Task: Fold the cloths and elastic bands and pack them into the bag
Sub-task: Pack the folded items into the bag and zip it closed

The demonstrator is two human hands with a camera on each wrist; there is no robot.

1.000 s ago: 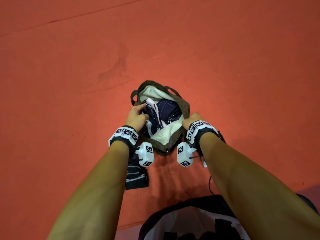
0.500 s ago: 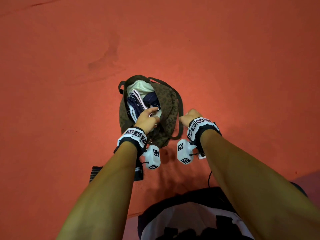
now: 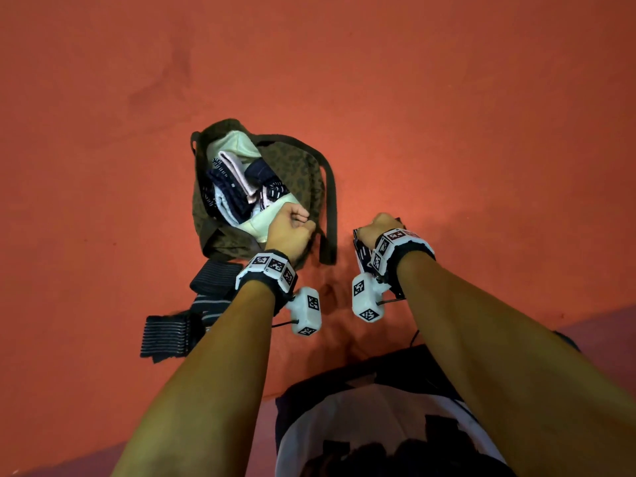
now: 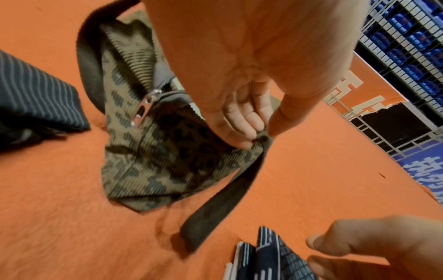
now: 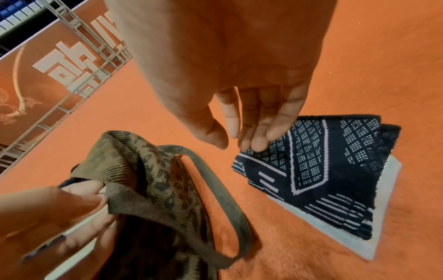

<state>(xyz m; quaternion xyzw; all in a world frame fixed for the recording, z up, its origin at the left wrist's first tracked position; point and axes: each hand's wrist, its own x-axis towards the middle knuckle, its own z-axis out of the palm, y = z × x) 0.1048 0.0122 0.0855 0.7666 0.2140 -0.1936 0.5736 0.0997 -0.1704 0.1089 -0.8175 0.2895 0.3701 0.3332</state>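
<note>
Bag (image 3: 303, 173) lies lengthwise, mouth (unzipped) facing away.

Orange floor (image 3: 447, 115) under bag (image 3: 299, 177), cloth (image 5: 335, 161), bands (image 3: 165, 335)

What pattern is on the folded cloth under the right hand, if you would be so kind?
The folded cloth is navy with white dotted diamonds and stripes, clearest in the right wrist view.

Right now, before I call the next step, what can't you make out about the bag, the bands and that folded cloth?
- Bag: how much room is left; head view, the cloths inside cover it.
- Elastic bands: their count; head view, the left forearm crosses them.
- Folded cloth: whether the right hand grips or only touches its corner; its fingertips cover it.
- Left hand: pinches the bag's edge; the zip's far end is hidden.
</note>
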